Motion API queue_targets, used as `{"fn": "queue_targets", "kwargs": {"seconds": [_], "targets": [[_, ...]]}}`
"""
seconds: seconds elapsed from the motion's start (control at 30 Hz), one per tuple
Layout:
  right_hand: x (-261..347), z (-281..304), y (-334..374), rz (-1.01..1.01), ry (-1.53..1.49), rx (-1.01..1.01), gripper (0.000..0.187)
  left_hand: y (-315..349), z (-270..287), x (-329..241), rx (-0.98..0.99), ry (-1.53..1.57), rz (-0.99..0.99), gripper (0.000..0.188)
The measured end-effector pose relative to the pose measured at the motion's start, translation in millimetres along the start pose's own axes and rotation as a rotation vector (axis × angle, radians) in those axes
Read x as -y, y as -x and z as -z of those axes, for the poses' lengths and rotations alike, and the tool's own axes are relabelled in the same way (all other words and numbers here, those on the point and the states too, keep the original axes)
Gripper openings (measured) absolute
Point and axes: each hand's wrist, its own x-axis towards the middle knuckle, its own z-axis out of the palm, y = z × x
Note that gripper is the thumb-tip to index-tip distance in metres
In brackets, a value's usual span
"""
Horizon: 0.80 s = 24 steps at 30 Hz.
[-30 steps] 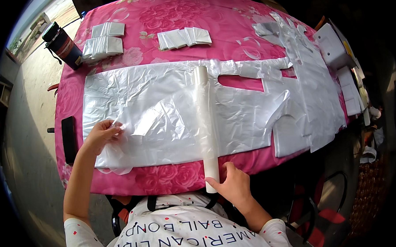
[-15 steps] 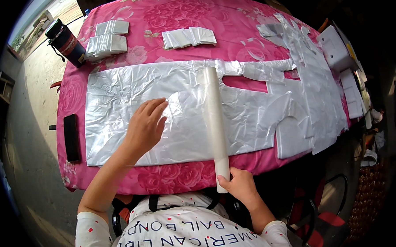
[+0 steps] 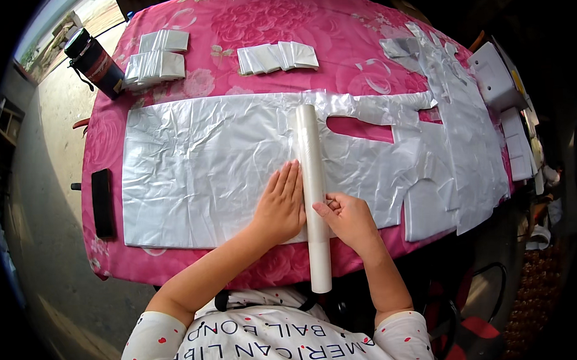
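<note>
A long whitish roll of plastic film (image 3: 313, 179) lies lengthwise across a flat stack of white plastic vest bags (image 3: 185, 165), its near end jutting past the table edge. Just left of the roll, my left hand (image 3: 280, 203) rests flat on the plastic, fingers stretched out and nothing held. On the other side, my right hand (image 3: 347, 220) is closed against the roll, thumb over its surface and fingers curled; the fingertips are partly hidden. The handle cut-outs of the bags lie to the right, showing pink cloth through one opening.
Folded plastic packets (image 3: 278, 57) sit at the back, with more packets (image 3: 154, 63) at back left beside a dark flask (image 3: 97, 65). A black phone (image 3: 102, 203) lies near the left edge. White boxes (image 3: 495, 74) stand beyond the right edge. The pink tablecloth (image 3: 256, 20) is floral.
My left hand has come down and right onto the plastic beside the roll. My right hand has slid from the roll's near end up toward its middle. The roll has shifted slightly nearer me.
</note>
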Motion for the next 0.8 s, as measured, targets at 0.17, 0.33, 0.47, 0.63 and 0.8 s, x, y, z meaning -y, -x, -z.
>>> {"fn": "queue_targets", "kwargs": {"seconds": [0.17, 0.33, 0.47, 0.63, 0.8], "targets": [[-12.4, -5.9, -125.1, -0.005, -0.487, -0.108, 0.042, -4.3, 2.5, -3.9, -0.006, 0.006, -0.035, 0.062], [-13.7, 16.7, -182.7, -0.081, -1.384, -0.296, 0.032, -2.7, -1.0, -1.5, -0.009, -0.006, -0.041, 0.062], [41.7, 48.5, -164.9, 0.396, -1.293, -0.308, 0.037, 0.7, -0.6, 0.3, -0.010, 0.012, -0.026, 0.063], [137.1, -31.2, -137.7, 0.802, -0.633, -0.248, 0.051, 1.0, -3.6, 2.8, 0.006, -0.047, -0.057, 0.062], [163.0, -170.7, -133.9, 0.899, 0.085, 0.052, 0.074, -3.3, -26.0, -0.2, -0.221, -0.173, -0.086, 0.060]]}}
